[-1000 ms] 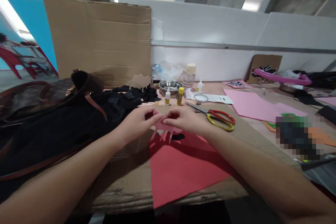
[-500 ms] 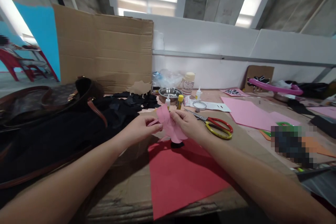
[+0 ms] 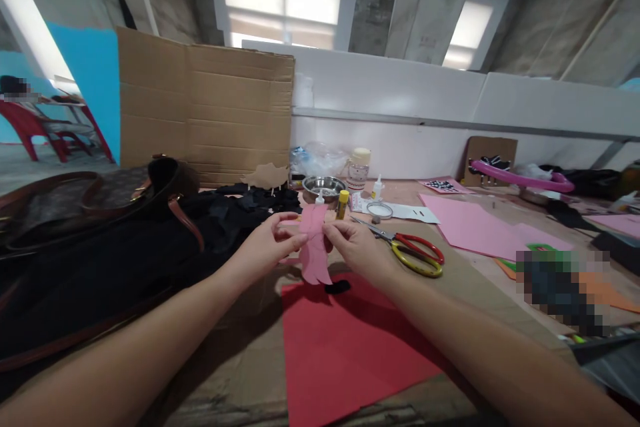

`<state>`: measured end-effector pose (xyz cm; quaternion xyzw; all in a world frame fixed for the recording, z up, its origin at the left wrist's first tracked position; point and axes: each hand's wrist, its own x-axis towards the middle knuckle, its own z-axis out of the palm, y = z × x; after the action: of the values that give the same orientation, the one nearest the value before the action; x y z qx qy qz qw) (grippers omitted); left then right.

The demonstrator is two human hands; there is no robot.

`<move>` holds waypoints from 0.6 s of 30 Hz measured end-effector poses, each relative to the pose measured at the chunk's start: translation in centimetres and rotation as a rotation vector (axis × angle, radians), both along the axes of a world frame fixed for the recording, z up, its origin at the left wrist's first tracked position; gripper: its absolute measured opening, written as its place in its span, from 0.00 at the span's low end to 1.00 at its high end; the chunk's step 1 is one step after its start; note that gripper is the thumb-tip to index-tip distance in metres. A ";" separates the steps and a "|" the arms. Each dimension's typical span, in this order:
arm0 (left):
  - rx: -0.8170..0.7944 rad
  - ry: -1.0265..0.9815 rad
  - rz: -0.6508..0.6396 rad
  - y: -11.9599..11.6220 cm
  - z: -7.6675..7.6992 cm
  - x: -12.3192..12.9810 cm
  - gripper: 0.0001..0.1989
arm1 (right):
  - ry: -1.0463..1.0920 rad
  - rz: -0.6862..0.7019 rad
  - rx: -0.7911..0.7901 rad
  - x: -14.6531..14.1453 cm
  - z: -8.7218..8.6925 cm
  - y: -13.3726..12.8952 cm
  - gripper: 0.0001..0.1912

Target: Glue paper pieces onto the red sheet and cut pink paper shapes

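Note:
A curved pink paper cutout [image 3: 314, 260] is held up between both hands, above the back edge of a red paper sheet [image 3: 350, 347]. My left hand [image 3: 267, 243] pinches its left side with thumb and fingers. At its right edge my right hand [image 3: 353, 243] is closed in a pinch, with some fingertips hidden behind the paper. A small black piece [image 3: 337, 287] lies on the red sheet just below the cutout. Scissors [image 3: 413, 250] with one red and one yellow handle rest to the right of my right hand.
Behind the hands stand a yellow-capped glue stick [image 3: 342, 205], a white glue bottle [image 3: 377, 188] and a metal bowl [image 3: 324, 187]. Pink paper [image 3: 470, 223] lies to the right. A dark bag [image 3: 100, 260] fills the left, before a cardboard panel [image 3: 225, 113].
The pink cutout has turned, now showing a narrower, upright strip instead of a wide spread shape. Both hands keep their pinch on it, and the camera view has tilted slightly upward.

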<state>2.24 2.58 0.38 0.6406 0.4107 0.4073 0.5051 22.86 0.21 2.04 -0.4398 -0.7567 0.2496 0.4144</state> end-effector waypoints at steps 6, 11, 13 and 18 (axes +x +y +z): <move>-0.015 -0.039 -0.049 0.2 0.3 -0.3 0.24 | 0.017 -0.010 0.018 0.2 0.2 -0.1 0.22; 0.041 -0.019 0.033 0.3 0.3 -0.5 0.20 | 0.014 0.015 0.006 0.1 -0.1 -0.2 0.22; 0.078 -0.056 0.111 0.4 0.7 -0.7 0.20 | 0.016 0.023 -0.004 0.0 0.1 0.0 0.20; 0.152 -0.211 0.268 1.1 2.2 -2.0 0.22 | -0.326 -0.115 -0.066 3.6 2.5 1.8 0.20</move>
<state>0.25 3.66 2.53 0.5704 0.4050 0.5656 0.4367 26.46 2.03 4.51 -0.5304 -0.7788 0.1757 0.2850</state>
